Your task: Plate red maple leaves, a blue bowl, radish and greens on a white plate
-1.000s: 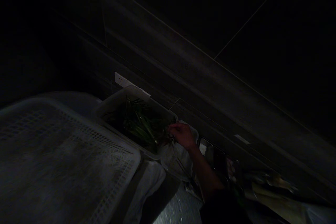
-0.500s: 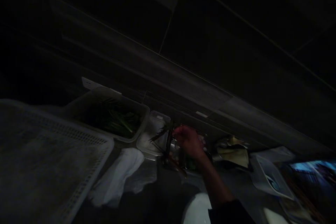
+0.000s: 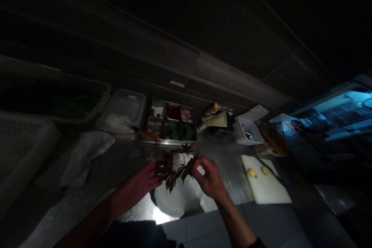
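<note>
The scene is very dark. My right hand (image 3: 209, 177) pinches the stem of a sprig of dark red maple leaves (image 3: 174, 166) above a white plate (image 3: 177, 197) on the steel counter. My left hand (image 3: 142, 182) reaches in from the left and its fingertips touch the leaves on the sprig's other side. Both hands hover just over the plate.
Behind the plate stands a metal tray of small compartments (image 3: 170, 124) with green and red garnishes. A clear lidded tub (image 3: 122, 112) and a white cloth (image 3: 84, 155) lie to the left. At right are a white cutting board (image 3: 266, 186) with yellow pieces and a small white tub (image 3: 247, 131).
My right hand has carried the sprig from the tub at the back left to above the plate. My left hand has come into view and touches the leaves. The view swung right.
</note>
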Tool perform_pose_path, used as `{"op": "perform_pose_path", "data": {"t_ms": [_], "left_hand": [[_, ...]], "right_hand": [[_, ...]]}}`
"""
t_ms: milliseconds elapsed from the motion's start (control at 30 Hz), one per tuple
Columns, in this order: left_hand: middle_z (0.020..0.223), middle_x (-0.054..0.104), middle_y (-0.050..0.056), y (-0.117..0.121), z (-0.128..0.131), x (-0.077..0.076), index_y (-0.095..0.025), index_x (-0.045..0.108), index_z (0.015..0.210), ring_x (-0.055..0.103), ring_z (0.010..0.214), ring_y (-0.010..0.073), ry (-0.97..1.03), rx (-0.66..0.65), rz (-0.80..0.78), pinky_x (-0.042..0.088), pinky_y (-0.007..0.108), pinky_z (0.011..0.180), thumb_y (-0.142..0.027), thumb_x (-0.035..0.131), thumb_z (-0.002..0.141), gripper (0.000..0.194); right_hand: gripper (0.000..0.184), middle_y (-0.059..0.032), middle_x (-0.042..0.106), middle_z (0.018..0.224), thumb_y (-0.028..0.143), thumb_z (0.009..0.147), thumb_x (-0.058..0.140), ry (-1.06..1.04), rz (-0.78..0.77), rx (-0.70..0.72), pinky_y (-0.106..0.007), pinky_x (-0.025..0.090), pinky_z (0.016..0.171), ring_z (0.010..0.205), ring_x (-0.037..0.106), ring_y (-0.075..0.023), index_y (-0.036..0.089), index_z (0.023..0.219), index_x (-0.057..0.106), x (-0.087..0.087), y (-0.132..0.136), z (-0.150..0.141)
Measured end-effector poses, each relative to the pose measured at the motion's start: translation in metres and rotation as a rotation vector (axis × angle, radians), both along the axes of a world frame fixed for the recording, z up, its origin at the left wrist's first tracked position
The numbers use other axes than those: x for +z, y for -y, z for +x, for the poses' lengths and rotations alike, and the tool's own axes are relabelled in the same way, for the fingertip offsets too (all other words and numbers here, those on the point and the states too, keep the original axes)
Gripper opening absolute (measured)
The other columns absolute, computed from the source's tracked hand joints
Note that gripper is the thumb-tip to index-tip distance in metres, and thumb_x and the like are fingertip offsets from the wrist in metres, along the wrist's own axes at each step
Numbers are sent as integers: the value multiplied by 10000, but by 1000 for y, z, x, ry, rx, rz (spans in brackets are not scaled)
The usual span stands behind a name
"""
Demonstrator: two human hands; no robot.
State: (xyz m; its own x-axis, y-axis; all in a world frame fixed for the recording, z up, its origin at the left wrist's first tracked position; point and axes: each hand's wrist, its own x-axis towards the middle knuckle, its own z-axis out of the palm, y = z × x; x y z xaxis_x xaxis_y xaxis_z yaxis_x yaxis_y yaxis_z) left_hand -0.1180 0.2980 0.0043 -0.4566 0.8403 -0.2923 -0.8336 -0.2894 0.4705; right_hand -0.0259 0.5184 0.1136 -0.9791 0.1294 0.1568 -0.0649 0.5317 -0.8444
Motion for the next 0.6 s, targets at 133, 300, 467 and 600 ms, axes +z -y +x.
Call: {"op": "perform_pose_path", "data": {"t_ms": [133, 300, 467, 600], "left_hand": [[1144, 689, 134, -55, 27, -2, -159, 671, 1082, 616, 1118, 296, -71, -27, -118, 449, 436, 993, -505, 759, 737, 497], [976, 729, 120, -99, 50, -33, -128, 700, 939, 660, 990, 309, -475, 187, -533, 500, 437, 912, -412, 742, 619, 430], [992, 715, 133, -111, 60, -68, -155, 643, 905, 666, 958, 307, -668, 285, -690, 519, 454, 878, -412, 675, 607, 395], [1006, 707, 88, -105, 64, -70, -175, 496, 1231, 677, 931, 258, -925, 280, -751, 542, 418, 838, -346, 621, 716, 558]], "right_hand": [[156, 0, 649, 777, 270, 892, 614, 27, -54, -51, -227, 458, 689, 731, 598, -122, 194, 787, 525, -50, -29, 33], [132, -4, 617, 776, 286, 884, 584, 82, 53, -177, -264, 460, 709, 746, 575, -148, 200, 814, 513, -116, -56, 46], [326, -102, 620, 1109, 151, 817, 519, 116, 247, -212, -357, 475, 898, 996, 579, -211, 165, 1142, 527, -134, -73, 57], [503, -109, 613, 1126, 125, 798, 503, 162, 262, -345, -326, 501, 811, 859, 594, -185, 136, 1299, 457, -118, -76, 70]]}}
